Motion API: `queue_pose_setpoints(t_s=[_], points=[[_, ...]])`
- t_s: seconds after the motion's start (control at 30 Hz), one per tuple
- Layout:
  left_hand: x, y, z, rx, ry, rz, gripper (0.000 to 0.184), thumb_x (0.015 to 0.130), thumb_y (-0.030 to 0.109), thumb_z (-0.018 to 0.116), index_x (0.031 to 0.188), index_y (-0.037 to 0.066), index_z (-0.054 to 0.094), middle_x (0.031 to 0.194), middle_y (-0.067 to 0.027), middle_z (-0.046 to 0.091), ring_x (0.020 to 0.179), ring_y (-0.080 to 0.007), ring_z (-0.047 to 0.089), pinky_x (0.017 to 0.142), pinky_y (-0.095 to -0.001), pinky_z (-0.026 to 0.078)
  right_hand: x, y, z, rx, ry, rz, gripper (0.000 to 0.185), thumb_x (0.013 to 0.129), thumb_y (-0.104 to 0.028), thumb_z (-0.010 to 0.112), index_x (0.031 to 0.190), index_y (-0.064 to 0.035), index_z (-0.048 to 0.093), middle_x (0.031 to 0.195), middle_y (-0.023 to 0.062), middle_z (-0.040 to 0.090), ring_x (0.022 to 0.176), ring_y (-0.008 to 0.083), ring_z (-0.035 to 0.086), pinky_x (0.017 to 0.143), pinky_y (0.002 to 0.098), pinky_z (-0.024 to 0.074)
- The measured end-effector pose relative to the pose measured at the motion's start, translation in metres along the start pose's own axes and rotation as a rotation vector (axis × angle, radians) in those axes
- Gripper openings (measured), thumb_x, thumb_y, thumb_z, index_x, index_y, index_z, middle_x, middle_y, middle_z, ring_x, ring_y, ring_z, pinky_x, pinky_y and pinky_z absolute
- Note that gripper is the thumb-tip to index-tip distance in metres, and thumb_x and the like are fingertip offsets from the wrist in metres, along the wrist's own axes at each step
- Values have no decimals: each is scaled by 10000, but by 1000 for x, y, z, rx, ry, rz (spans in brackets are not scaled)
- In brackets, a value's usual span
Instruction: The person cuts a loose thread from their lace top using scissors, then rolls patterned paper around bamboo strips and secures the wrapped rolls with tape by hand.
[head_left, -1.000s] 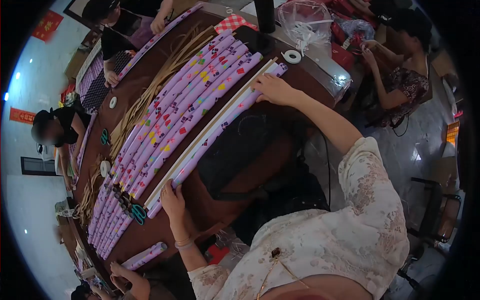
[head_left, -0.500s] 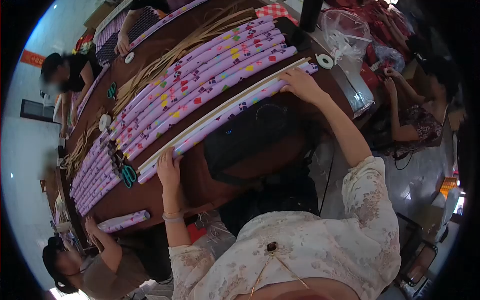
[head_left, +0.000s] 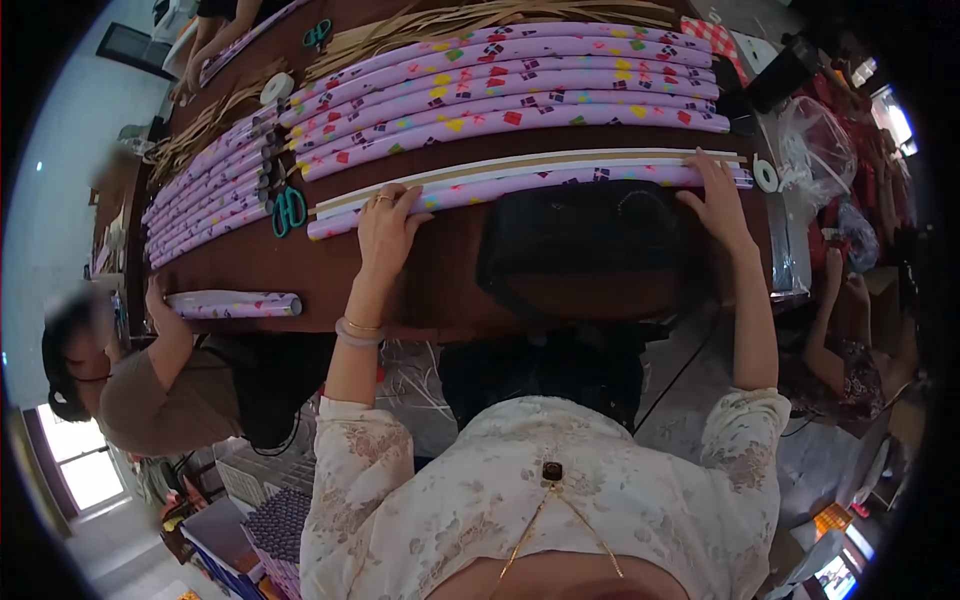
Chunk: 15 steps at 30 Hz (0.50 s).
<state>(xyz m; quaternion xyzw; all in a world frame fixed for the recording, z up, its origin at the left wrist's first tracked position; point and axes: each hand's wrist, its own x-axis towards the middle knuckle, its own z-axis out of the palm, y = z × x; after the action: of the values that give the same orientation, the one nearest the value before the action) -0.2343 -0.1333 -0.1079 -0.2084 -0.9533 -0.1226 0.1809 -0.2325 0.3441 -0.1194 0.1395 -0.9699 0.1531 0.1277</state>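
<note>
A lilac roll of wrapping paper (head_left: 560,182) printed with colourful gift shapes lies across the table in front of me. Along its far side run a white paper edge and a narrow tan strip (head_left: 480,170). My left hand (head_left: 388,235) bends over the roll near its left end, fingers on the far side and thumb nearer me. Close to the right end, my right hand (head_left: 718,200) spans the roll the same way. A black bag (head_left: 570,240) sits just on my side of the roll, between my hands.
Finished-looking lilac rolls (head_left: 500,95) lie in rows beyond, with a smaller stack (head_left: 210,195) at left. Green-handled scissors (head_left: 289,212) lie by my left hand. A white tape roll (head_left: 765,176) is at the right. Co-workers sit left and right; one handles a short roll (head_left: 235,304).
My view has turned, so the table and rolls now lie more level. Both hands stay at the roll, near its two ends. The roll itself shows no clear change.
</note>
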Motion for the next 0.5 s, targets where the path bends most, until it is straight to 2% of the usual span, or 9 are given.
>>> queue_pose_setpoints(t_s=[0.1, 0.17, 0.33, 0.43, 0.5], points=[[3, 8, -5, -62, 14, -43, 389, 680, 176, 708, 1036, 64, 597, 925, -112, 581, 841, -298, 564, 715, -381, 448, 0, 7, 6, 36, -26, 20, 356, 788, -154, 623, 1104, -66, 487, 1215, 147, 491, 1224, 303, 385, 1049, 444, 237], [3, 10, -6, -101, -16, -165, 357, 683, 167, 707, 1005, 61, 595, 920, -110, 587, 843, -296, 567, 730, -383, 449, 1, 6, 4, 40, -43, 24, 347, 790, -149, 618, 1103, -73, 488, 1227, 128, 486, 1234, 295, 378, 1055, 444, 228], [2, 7, -2, -117, 29, -110, 317, 683, 166, 710, 960, 60, 600, 924, -97, 601, 858, -293, 573, 737, -368, 454, -2, 1, 7, 32, -41, 35, 365, 803, -93, 592, 1149, -91, 478, 1269, 77, 468, 1289, 269, 321, 1065, 474, 189], [1, 7, 0, -121, 71, -111, 311, 677, 170, 715, 948, 62, 606, 930, -89, 607, 866, -289, 574, 736, -358, 457, -6, -7, 15, -42, 94, 41, 375, 817, -108, 581, 1176, -112, 473, 1280, 58, 459, 1295, 254, 316, 1068, 475, 184], [0, 6, 2, -128, 80, -121, 309, 674, 171, 717, 943, 64, 608, 932, -87, 609, 865, -286, 575, 735, -354, 459, -10, -8, 24, -127, 179, 40, 363, 831, -169, 581, 1180, -131, 487, 1288, 33, 444, 1287, 225, 325, 1075, 456, 183]])
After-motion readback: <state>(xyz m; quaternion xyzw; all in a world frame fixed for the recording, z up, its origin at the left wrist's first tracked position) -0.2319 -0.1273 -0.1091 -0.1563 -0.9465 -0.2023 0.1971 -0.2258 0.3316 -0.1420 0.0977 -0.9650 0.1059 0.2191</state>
